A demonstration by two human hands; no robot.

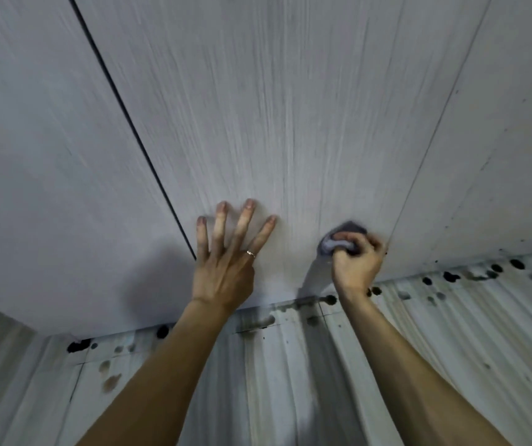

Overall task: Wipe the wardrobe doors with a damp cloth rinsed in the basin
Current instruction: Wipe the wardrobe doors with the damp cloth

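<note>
Wardrobe doors (290, 107), pale grey wood-grain laminate, are seen filling most of the view. A dark door gap (129, 123) runs just left of the left hand; a thinner seam (435, 130) runs just right of the right hand. Below both wrists a pale streaked floor (290, 365) is seen, marked with dark spots (451, 276) along the door's lower edge.

Left hand (226, 268): laid flat on the middle door, fingers straight and spread, nothing held. It is judged to be bracing the panel. A ring (251, 253) is worn on one finger.

Right hand (358, 262): fingers curled round a bunched grey-blue cloth (338, 239), which is pressed to the same door, low down and near the right seam. The cloth is blurred, so its folds cannot be made out. The basin is not in view.

Step judged: lower part of the middle door being wiped.
- Strokes are best run along the grain, overlapped.
- The door should be held steady by the flat hand so the panel is not pushed in.
- The bottom edge and both seams should be covered.
- The cloth should be rinsed once it is soiled.

No brand, label or writing can be read.
</note>
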